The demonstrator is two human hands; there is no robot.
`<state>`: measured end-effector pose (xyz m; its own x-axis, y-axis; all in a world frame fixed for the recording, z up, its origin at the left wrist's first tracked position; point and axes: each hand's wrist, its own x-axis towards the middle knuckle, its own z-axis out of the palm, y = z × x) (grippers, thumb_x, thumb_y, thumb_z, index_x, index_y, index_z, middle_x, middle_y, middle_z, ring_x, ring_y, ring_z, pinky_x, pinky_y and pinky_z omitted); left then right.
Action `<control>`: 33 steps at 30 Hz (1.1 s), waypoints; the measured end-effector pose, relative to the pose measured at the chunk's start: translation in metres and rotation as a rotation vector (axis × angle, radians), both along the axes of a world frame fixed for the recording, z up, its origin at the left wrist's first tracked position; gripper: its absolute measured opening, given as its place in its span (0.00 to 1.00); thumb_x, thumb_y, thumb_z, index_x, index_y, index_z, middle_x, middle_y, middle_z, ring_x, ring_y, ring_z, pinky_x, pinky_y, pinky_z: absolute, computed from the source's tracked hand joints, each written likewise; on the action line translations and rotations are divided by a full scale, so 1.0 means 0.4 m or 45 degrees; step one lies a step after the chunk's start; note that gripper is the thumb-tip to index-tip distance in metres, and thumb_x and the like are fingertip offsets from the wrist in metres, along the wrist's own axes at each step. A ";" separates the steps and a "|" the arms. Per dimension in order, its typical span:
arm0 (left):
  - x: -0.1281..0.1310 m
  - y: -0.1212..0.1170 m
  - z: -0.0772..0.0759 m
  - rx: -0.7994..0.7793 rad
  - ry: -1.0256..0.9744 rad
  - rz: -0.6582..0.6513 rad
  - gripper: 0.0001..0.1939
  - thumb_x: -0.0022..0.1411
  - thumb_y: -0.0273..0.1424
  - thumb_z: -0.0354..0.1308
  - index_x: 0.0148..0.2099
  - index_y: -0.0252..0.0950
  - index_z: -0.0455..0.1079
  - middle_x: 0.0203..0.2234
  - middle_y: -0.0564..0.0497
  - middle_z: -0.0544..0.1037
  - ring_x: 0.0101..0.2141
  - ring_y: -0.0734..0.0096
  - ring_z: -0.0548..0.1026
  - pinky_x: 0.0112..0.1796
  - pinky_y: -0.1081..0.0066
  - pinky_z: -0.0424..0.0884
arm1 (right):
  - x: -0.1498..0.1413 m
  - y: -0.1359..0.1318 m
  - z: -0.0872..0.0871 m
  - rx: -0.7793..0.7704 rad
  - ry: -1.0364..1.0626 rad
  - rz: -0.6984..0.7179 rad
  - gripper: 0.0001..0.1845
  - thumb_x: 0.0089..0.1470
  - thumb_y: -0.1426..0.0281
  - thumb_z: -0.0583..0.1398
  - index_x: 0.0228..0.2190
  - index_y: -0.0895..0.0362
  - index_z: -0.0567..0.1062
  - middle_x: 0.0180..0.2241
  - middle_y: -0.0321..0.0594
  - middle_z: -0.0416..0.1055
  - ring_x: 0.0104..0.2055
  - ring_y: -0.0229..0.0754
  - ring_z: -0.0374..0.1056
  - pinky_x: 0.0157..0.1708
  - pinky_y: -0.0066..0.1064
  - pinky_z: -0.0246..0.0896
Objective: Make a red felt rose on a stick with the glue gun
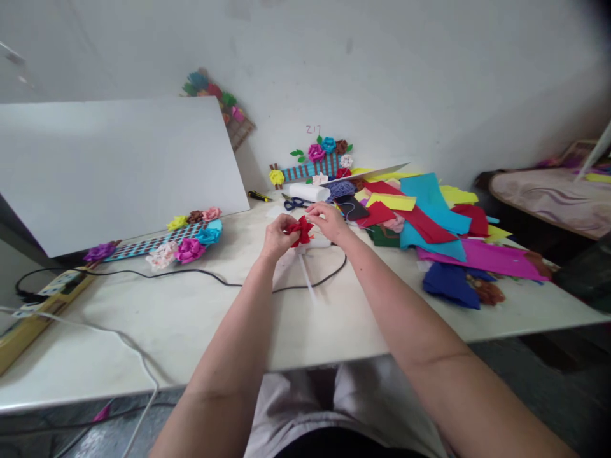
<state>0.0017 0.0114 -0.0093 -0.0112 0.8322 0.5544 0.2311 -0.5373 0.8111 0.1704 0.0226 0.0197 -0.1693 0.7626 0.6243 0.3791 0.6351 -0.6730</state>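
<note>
You hold a red flower over the table's middle.

Your left hand [279, 235] pinches the red flower [301, 231] from its left, and your right hand [326, 221] has its fingers curled at the flower's right edge; whether they grip it, you cannot tell. Scissors [294, 203] lie just beyond on the table [200, 331], coloured sheets [432, 210] to the right.

power strip [46, 314] on the table [229, 343] at left, scissors [293, 203] behind flower [301, 233], sheets [432, 207] piled at right
</note>
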 end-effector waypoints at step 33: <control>-0.004 -0.006 0.008 -0.342 -0.792 -0.187 0.31 0.33 0.28 0.69 0.42 0.37 0.63 0.25 0.54 0.77 0.28 0.66 0.77 0.33 0.66 0.72 | 0.016 0.020 -0.035 -0.471 0.329 -0.286 0.07 0.46 0.69 0.60 0.21 0.57 0.73 0.23 0.35 0.73 0.32 0.40 0.70 0.41 0.33 0.64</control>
<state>0.0000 0.0090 -0.0062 -0.1372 0.9568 0.2563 -0.3800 -0.2898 0.8784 0.1768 0.0307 0.0058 0.1487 0.9407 0.3049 0.2705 0.2578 -0.9276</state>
